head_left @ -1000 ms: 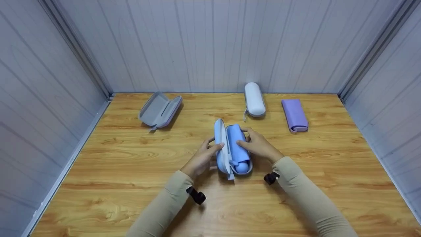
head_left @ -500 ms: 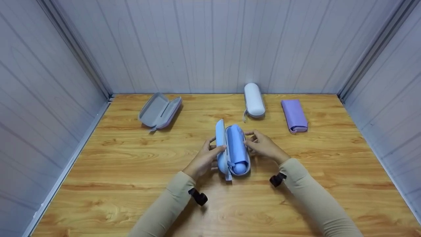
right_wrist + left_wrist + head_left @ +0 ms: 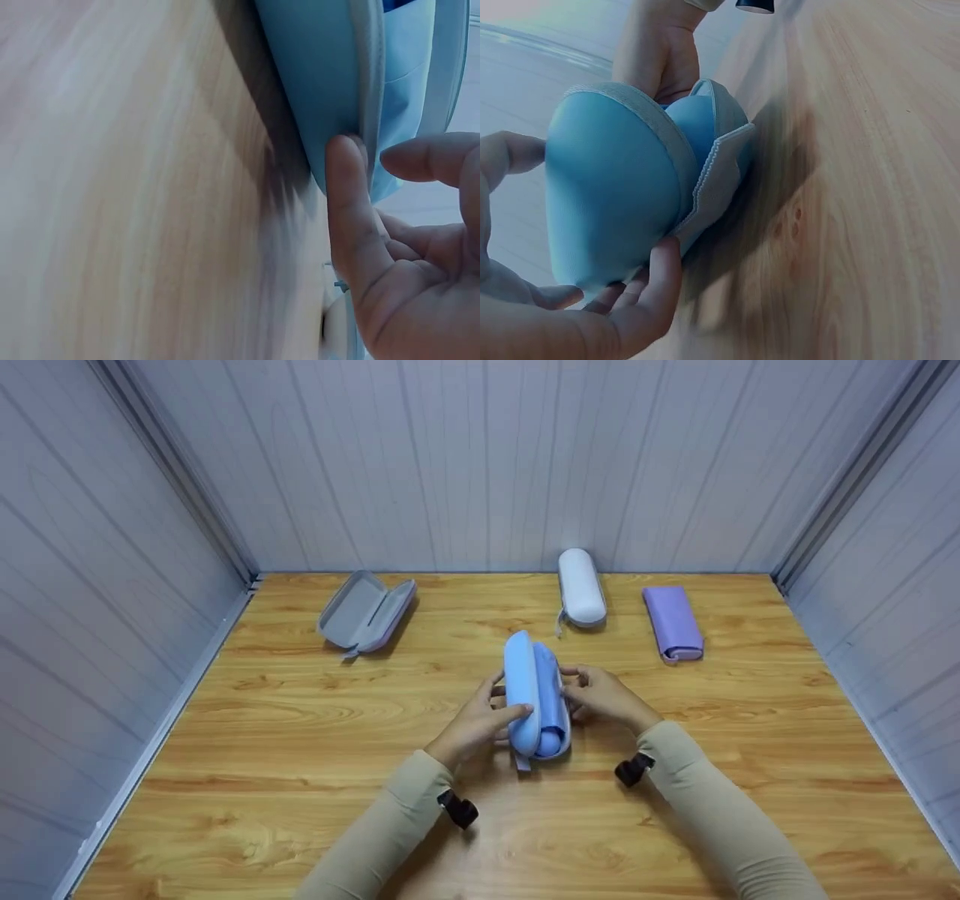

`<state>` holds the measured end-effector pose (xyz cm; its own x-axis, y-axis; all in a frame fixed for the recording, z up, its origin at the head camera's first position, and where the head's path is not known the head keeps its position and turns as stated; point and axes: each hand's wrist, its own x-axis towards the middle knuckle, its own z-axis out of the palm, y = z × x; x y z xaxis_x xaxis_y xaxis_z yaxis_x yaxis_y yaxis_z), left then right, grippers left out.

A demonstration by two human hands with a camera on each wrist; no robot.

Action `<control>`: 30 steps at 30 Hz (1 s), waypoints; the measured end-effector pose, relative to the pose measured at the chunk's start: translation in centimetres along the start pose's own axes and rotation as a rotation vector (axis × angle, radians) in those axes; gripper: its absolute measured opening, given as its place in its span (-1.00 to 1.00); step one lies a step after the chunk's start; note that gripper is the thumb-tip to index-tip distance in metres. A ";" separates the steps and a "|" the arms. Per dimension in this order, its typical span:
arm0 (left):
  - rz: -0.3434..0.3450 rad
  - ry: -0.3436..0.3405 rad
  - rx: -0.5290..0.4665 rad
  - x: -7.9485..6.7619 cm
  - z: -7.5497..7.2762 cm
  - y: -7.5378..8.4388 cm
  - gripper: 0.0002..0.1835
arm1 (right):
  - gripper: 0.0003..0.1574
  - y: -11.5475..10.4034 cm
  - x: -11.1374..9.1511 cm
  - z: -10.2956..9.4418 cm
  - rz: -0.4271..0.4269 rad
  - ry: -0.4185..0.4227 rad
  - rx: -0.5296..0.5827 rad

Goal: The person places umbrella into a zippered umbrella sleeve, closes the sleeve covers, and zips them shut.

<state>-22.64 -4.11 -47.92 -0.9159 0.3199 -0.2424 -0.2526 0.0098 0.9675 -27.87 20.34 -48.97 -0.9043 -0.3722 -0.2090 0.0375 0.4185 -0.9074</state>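
We see the blue case point(image 3: 529, 679) on the bench point(image 3: 300, 780), near the middle, its lid point(image 3: 607, 180) tilted part-way over the blue pouch point(image 3: 551, 679) lying inside. The left hand point(image 3: 480, 721) holds the lid, thumb on top and fingers round its left side. The right hand point(image 3: 604, 699) seems to pinch the right rim point(image 3: 369, 67) of the base in a narrow grip, though we cannot quite tell whether one fingertip also presses the pouch. We judge the case light, with a fairly stiff, smooth shell that could slide; the pouch looks soft and easily caught at the edge. We would hold the base by its outer right wall and the lid by its left side, clear of the near tab point(image 3: 718, 180).
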 end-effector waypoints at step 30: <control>0.129 0.097 0.639 0.9 2.8 0.5 0.11 | -0.30 -0.3 -0.3 -0.1 0.027 -0.031 0.009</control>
<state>-22.77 -1.20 -47.47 -0.9580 0.2696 -0.0977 0.0689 0.5472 0.8341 -27.68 20.43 -48.55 -0.8893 -0.3865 -0.2446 0.0659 0.4210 -0.9047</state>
